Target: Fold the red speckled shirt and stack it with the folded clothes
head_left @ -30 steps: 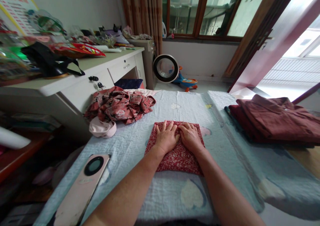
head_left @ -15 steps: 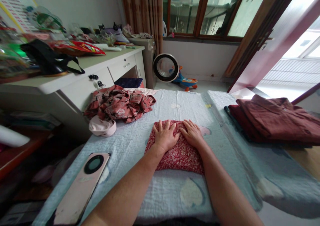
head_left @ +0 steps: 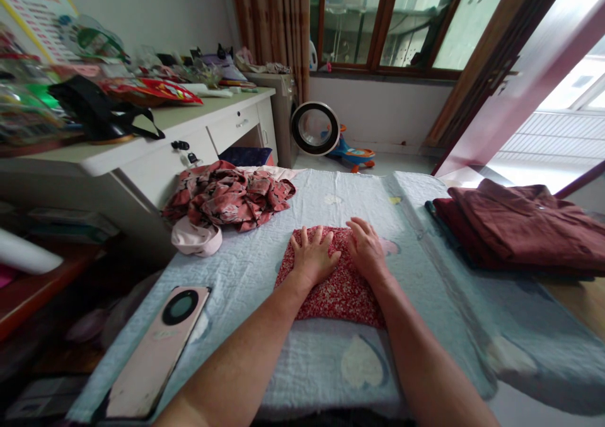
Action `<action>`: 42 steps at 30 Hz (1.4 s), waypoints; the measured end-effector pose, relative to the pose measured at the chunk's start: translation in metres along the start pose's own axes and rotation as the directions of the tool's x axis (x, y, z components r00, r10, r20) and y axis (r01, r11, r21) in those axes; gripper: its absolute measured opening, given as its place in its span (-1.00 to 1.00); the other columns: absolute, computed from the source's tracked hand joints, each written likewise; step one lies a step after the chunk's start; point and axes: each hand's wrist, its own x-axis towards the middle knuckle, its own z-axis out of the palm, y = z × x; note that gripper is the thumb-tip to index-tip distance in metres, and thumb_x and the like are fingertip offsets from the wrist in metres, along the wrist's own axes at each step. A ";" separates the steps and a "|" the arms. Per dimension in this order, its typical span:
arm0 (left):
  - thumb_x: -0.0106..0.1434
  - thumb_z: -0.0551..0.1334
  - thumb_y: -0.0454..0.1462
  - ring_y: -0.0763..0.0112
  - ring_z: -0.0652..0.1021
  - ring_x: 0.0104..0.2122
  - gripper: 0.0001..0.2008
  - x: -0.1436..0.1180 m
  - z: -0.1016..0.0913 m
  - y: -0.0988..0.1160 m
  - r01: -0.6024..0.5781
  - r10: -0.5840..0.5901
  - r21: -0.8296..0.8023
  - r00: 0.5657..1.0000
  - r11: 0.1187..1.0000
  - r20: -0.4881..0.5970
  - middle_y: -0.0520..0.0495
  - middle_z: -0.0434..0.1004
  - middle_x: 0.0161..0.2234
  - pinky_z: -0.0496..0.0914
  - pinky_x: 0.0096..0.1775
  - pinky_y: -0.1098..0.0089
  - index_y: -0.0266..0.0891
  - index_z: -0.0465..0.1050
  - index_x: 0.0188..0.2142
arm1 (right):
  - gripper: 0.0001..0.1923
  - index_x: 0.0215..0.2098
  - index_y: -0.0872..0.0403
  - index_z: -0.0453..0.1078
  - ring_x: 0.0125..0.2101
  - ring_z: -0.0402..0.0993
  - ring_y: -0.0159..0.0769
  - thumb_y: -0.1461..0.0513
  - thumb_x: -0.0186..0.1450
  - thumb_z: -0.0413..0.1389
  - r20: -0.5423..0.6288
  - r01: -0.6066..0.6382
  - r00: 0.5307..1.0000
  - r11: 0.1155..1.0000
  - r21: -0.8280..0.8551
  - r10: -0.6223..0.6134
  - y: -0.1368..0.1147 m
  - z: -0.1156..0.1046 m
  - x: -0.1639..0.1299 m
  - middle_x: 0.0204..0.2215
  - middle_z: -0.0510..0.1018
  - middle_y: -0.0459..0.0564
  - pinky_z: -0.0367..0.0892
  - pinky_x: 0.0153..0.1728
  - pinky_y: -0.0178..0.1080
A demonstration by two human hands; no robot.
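Note:
A red-and-white speckled piece of cloth (head_left: 338, 298), folded into a flat rectangle, lies on the pale blue bed cover (head_left: 265, 351). My left hand (head_left: 314, 257) rests flat on its upper left part with the fingers spread. My right hand (head_left: 367, 250) is at the upper right edge of the cloth, tilted on its side with the fingers stretched forward; it holds nothing. Whether its lower edge still touches the cloth I cannot tell. My forearms hide parts of the cloth's left and right sides.
A crumpled red patterned garment (head_left: 231, 193) and a pale pink band (head_left: 196, 238) lie at the back left. A pink phone (head_left: 151, 354) lies front left. Folded dark red clothes (head_left: 524, 225) are stacked at right. A cluttered white desk (head_left: 184, 124) stands behind left.
My right hand has turned up onto its side and its fingers have lifted from lying flat. My left hand stays in place. The view has shifted slightly.

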 end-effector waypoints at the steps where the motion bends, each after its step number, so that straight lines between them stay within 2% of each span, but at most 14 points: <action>1: 0.33 0.06 0.08 -0.35 0.07 0.31 -0.43 0.000 0.000 0.000 -0.001 0.001 0.004 1.000 1.000 -0.005 -0.09 0.11 0.36 0.01 0.17 -0.41 0.04 0.20 0.28 | -0.58 0.12 0.08 0.42 0.12 0.31 -0.20 0.30 0.38 -0.10 0.035 0.052 0.998 0.998 0.044 -0.053 -0.003 0.001 -0.001 0.16 0.44 0.09 0.15 0.17 -0.17; 3: 0.34 0.05 0.08 -0.32 0.08 0.31 -0.44 0.000 0.000 -0.001 -0.006 0.007 0.011 1.000 1.000 -0.013 -0.07 0.12 0.36 0.01 0.19 -0.39 0.05 0.21 0.27 | -0.60 0.02 0.06 0.48 0.03 0.38 -0.24 0.33 0.37 -0.11 0.103 0.097 0.989 0.991 0.088 -0.106 -0.006 0.006 -0.002 0.04 0.53 0.05 0.19 0.13 -0.23; 5: 0.36 0.02 0.09 -0.29 0.08 0.31 -0.45 -0.001 0.000 -0.002 -0.010 0.010 0.013 1.000 1.000 -0.014 -0.07 0.13 0.36 0.01 0.20 -0.36 0.05 0.22 0.27 | -0.62 -0.02 0.06 0.52 0.02 0.38 -0.24 0.34 0.37 -0.09 0.131 0.095 0.986 0.991 0.094 -0.107 -0.006 0.011 -0.004 0.00 0.55 0.03 0.19 0.12 -0.24; 12: 0.45 -0.13 -0.04 -0.05 0.13 0.32 -0.51 0.003 -0.005 -0.004 0.027 -0.027 -0.001 1.000 1.000 0.000 -0.03 0.14 0.36 0.06 0.24 -0.24 0.05 0.16 0.31 | -0.65 -0.02 0.05 0.51 0.01 0.39 -0.23 0.30 0.41 -0.08 0.117 0.091 0.987 0.987 0.133 -0.107 0.000 0.015 -0.003 -0.02 0.56 0.03 0.21 0.11 -0.20; 18: 0.43 -0.18 0.06 0.05 0.14 0.34 -0.43 0.014 -0.006 -0.019 0.078 -0.076 -0.027 0.995 0.997 0.068 -0.12 0.08 0.38 0.07 0.25 -0.19 -0.03 0.15 0.32 | -0.64 0.09 0.00 0.45 0.03 0.36 -0.12 0.09 0.41 0.03 0.108 0.105 0.987 0.990 0.093 -0.115 -0.003 0.013 -0.005 0.03 0.52 0.06 0.23 0.07 -0.10; 21: 0.41 -0.18 0.11 0.03 0.11 0.35 -0.38 0.018 -0.003 -0.026 0.116 -0.112 -0.043 0.989 0.992 0.092 -0.16 0.06 0.39 0.04 0.26 -0.19 -0.02 0.13 0.33 | -0.62 0.12 -0.02 0.43 0.03 0.35 -0.08 0.10 0.38 0.06 0.129 0.109 0.985 0.991 0.074 -0.118 -0.004 0.012 -0.006 0.04 0.50 0.06 0.23 0.04 -0.09; 25: 0.41 -0.16 0.11 0.02 0.10 0.35 -0.39 0.020 0.001 -0.032 0.151 -0.144 -0.066 0.985 0.986 0.096 -0.17 0.10 0.38 -0.01 0.26 -0.23 -0.03 0.12 0.33 | -0.50 0.28 -0.03 0.27 0.03 0.34 -0.10 0.12 0.38 0.06 0.125 0.106 0.986 0.992 0.073 -0.114 -0.004 0.010 -0.006 0.06 0.49 0.06 0.22 0.04 -0.10; 28: 0.40 -0.10 0.08 -0.06 0.12 0.34 -0.43 0.020 -0.001 -0.035 0.196 -0.194 -0.056 0.980 0.979 0.033 -0.18 0.18 0.34 -0.05 0.24 -0.30 -0.04 0.20 0.29 | -0.62 0.15 -0.09 0.42 0.01 0.34 -0.12 0.12 0.40 0.04 0.151 0.124 0.980 0.990 0.060 -0.132 -0.005 0.008 -0.006 0.01 0.50 0.03 0.22 0.03 -0.11; 30: 0.40 -0.02 0.03 -0.11 0.12 0.33 -0.47 0.018 -0.007 -0.034 0.204 -0.206 -0.031 0.974 0.979 -0.096 -0.22 0.22 0.32 -0.05 0.23 -0.31 -0.10 0.27 0.25 | -0.67 0.07 -0.11 0.49 0.00 0.34 -0.13 0.11 0.40 0.03 0.159 0.126 0.978 0.990 0.056 -0.133 -0.006 0.008 -0.005 0.00 0.50 0.02 0.22 0.03 -0.11; 32: 0.40 0.04 -0.09 -0.07 0.18 0.30 -0.56 0.017 -0.014 -0.030 0.146 -0.145 -0.014 0.960 0.989 -0.241 -0.26 0.24 0.29 0.03 0.24 -0.20 -0.19 0.33 0.18 | -0.68 0.07 -0.11 0.49 0.00 0.34 -0.13 0.11 0.40 0.03 0.160 0.121 0.979 0.991 0.052 -0.128 -0.006 0.008 -0.005 0.00 0.50 0.03 0.22 0.02 -0.11; 34: 0.39 0.05 -0.21 0.07 0.33 0.20 -0.66 0.015 -0.021 -0.025 0.013 -0.018 -0.020 0.954 1.000 -0.301 -0.26 0.35 0.21 0.19 0.21 0.02 -0.24 0.41 0.07 | -0.67 0.07 -0.11 0.49 0.00 0.34 -0.13 0.10 0.40 0.04 0.162 0.118 0.979 0.992 0.039 -0.123 -0.006 0.008 -0.005 0.00 0.50 0.03 0.22 0.02 -0.10; 36: 0.39 0.03 -0.29 0.20 0.45 0.04 -0.73 0.013 -0.023 -0.020 -0.130 0.113 -0.045 0.957 0.991 -0.265 -0.21 0.49 0.04 0.31 0.12 0.19 -0.24 0.46 -0.06 | -0.68 0.07 -0.11 0.49 0.00 0.34 -0.12 0.10 0.40 0.04 0.165 0.119 0.979 0.993 0.025 -0.121 -0.006 0.009 -0.005 -0.01 0.50 0.03 0.22 0.02 -0.10; 38: 0.40 0.01 -0.32 0.26 0.50 -0.04 -0.74 0.012 -0.021 -0.016 -0.210 0.194 -0.066 0.960 0.975 -0.201 -0.16 0.55 -0.08 0.34 0.07 0.25 -0.23 0.48 -0.13 | -0.67 0.07 -0.11 0.48 -0.01 0.34 -0.13 0.10 0.41 0.03 0.162 0.118 0.980 0.993 0.017 -0.119 -0.006 0.009 -0.005 -0.01 0.50 0.02 0.22 0.02 -0.11; 42: 0.39 0.03 -0.33 0.27 0.43 0.10 -0.74 0.011 -0.010 -0.015 -0.202 0.193 -0.067 0.973 0.977 -0.129 -0.15 0.52 0.05 0.29 0.14 0.23 -0.24 0.46 -0.05 | -0.66 0.08 -0.10 0.48 -0.01 0.34 -0.14 0.11 0.43 -0.01 0.157 0.115 0.981 0.993 0.003 -0.114 -0.007 0.009 -0.005 0.00 0.50 0.03 0.22 0.03 -0.12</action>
